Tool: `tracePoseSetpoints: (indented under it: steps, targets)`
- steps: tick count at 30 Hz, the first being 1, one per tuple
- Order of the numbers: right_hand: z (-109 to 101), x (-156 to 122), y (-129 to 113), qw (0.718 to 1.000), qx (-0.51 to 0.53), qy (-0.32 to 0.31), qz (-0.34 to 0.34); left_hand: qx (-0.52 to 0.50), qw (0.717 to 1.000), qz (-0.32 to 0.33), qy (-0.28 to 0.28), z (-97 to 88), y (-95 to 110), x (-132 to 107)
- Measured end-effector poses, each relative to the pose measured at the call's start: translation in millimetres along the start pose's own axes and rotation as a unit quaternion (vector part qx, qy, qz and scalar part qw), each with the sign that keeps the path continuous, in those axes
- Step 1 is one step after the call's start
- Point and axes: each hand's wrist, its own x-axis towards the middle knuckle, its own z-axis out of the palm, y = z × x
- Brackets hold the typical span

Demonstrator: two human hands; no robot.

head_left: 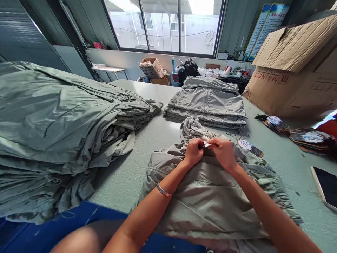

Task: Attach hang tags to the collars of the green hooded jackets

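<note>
Pale tabletop (118, 186) under crinkled garment (210, 202)

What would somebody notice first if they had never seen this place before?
Probably the huge heap of grey-green clothes filling the left side of the picture. Then the left hand and right hand, close together over a garment in front, with a small white piece at the right fingertips. The big cardboard box at upper right stands out too.
</note>
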Motion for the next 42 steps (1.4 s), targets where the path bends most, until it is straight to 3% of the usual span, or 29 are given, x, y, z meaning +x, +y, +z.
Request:
tracePoseSetpoints:
  steps: [2,5,9,13,27,32,34,37,39,42]
  targets:
    - [-6.4,-21.8,5.8,1.000,0.027,0.008,-0.004,0.005,0.999,0.017,-0.027,2.6,4.4,-3.0]
    - [-13.5,-46.5,21.1,0.990,0.122,0.041,0.050,-0.050,0.993,0.025,-0.101,4.9,8.0,-5.8]
    - [-18.1,-55.1,33.1,0.970,0.211,0.013,0.120,-0.158,0.975,-0.017,-0.159,2.2,8.0,-3.3]
    - [-16.9,-51.9,35.9,0.970,0.215,0.011,0.116,-0.182,0.966,-0.066,-0.168,-0.1,8.2,1.0]
    - [-16.1,-52.3,38.5,0.967,0.217,-0.004,0.131,-0.219,0.965,-0.075,-0.126,10.7,-5.5,4.6]
    - [-12.3,-52.7,40.3,0.967,0.224,0.003,0.122,-0.180,0.975,-0.067,-0.109,12.0,-3.5,3.7]
    - [-15.1,-49.6,43.0,0.974,0.199,0.031,0.102,-0.130,0.989,-0.035,-0.064,10.1,0.6,2.5]
    - [-33.9,-36.2,52.1,0.983,0.106,0.111,0.101,-0.040,0.997,0.064,0.020,5.5,7.7,1.0]
    - [-56.9,-21.9,61.3,0.978,0.018,0.146,0.145,-0.015,0.987,0.144,0.064,3.3,11.2,1.0]
    - [-96.5,0.9,77.9,0.958,-0.136,0.137,0.213,-0.016,0.961,0.258,0.098,3.0,15.2,1.7]
